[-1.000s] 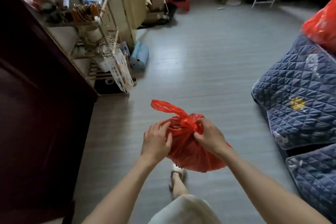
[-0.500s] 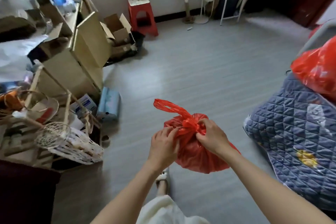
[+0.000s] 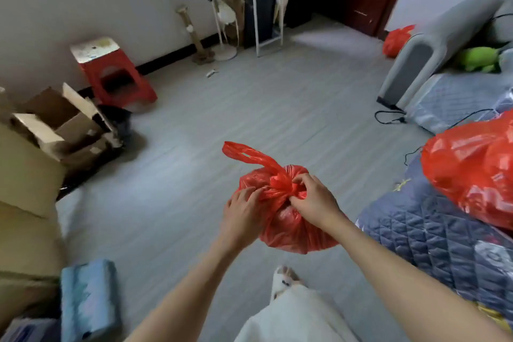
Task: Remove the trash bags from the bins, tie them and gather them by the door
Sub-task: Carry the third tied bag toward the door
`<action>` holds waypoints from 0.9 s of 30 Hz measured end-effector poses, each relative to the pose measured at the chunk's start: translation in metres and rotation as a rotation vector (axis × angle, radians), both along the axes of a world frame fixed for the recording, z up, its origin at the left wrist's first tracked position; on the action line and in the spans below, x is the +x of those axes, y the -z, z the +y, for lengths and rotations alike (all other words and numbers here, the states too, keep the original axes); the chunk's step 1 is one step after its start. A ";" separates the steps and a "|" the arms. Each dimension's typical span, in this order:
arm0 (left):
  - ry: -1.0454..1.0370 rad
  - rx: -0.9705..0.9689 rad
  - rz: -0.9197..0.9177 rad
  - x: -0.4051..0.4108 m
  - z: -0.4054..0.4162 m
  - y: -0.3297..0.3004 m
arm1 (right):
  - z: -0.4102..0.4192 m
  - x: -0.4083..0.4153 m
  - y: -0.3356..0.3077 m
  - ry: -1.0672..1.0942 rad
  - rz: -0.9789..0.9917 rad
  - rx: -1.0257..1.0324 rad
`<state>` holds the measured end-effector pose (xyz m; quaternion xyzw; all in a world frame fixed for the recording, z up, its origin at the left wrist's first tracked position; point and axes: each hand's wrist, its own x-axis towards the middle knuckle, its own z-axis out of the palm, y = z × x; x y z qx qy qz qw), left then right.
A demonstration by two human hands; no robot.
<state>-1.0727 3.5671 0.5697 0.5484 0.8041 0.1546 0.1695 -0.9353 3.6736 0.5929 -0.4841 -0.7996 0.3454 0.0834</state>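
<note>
Grip: both hands pinch red trash bag [image 3: 288, 228] knot | left hand [image 3: 243, 209], right hand [image 3: 313, 203] knuckles-up, arms extended

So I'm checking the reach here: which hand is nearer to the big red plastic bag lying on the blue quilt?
Right. The right hand pinches the knot of the small red bag, on the side facing the big red plastic bag; the left hand grips the small bag's far side.

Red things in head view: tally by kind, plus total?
Red bags: 3 (held bag, bag on the quilt, bag by the door)
Red stools: 1 (stool)
Total: 4
Both hands, left hand and right hand, grip the held bag at its knot.
</note>
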 end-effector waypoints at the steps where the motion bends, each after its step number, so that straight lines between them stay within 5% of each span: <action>1: 0.031 -0.008 -0.001 -0.012 0.038 0.000 | 0.032 -0.009 0.002 0.034 0.004 -0.006; 27: 0.352 -0.021 -0.080 -0.205 0.955 0.012 | 0.894 -0.179 0.009 0.414 0.001 0.008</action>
